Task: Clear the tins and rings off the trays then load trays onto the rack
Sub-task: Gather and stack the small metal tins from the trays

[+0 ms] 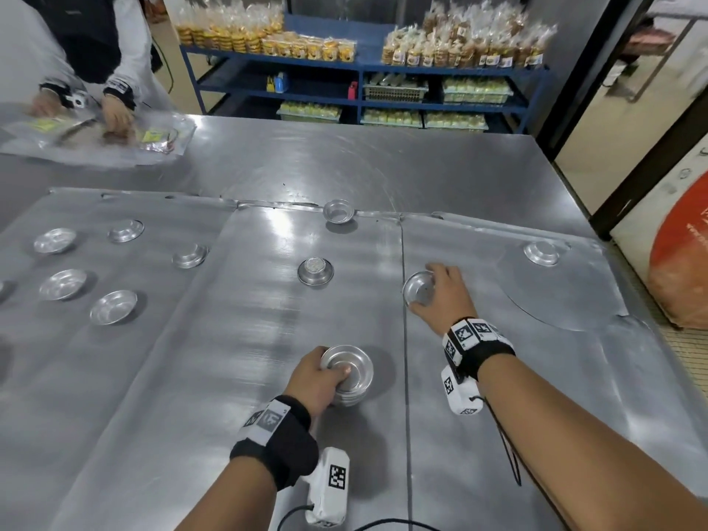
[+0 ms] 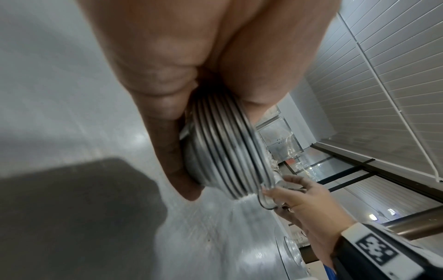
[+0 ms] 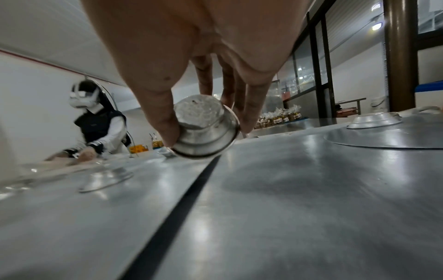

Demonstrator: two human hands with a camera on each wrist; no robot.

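Note:
My left hand (image 1: pixel 325 381) grips a stack of nested tins (image 1: pixel 350 375), thumb inside the top one; the left wrist view shows the stack of tins (image 2: pixel 227 151) edge-on between thumb and fingers. My right hand (image 1: pixel 436 297) pinches a single tin (image 1: pixel 417 288) tilted on edge, just above the seam between two flat metal trays (image 1: pixel 268 339). In the right wrist view this single tin (image 3: pixel 203 128) hangs between thumb and fingers with its base toward the camera. Loose tins lie on the trays: one upside down (image 1: pixel 315 270), one at the far edge (image 1: pixel 338 211), one at the right (image 1: pixel 541 253), several at the left (image 1: pixel 113 307).
The trays lie side by side on a large steel table (image 1: pixel 383 162). Another person (image 1: pixel 76 51) works with plastic bags (image 1: pixel 145 139) at the far left corner. Blue shelves (image 1: pixel 360 78) with packed goods stand behind the table. An orange sack (image 1: pixel 682 262) sits at the right.

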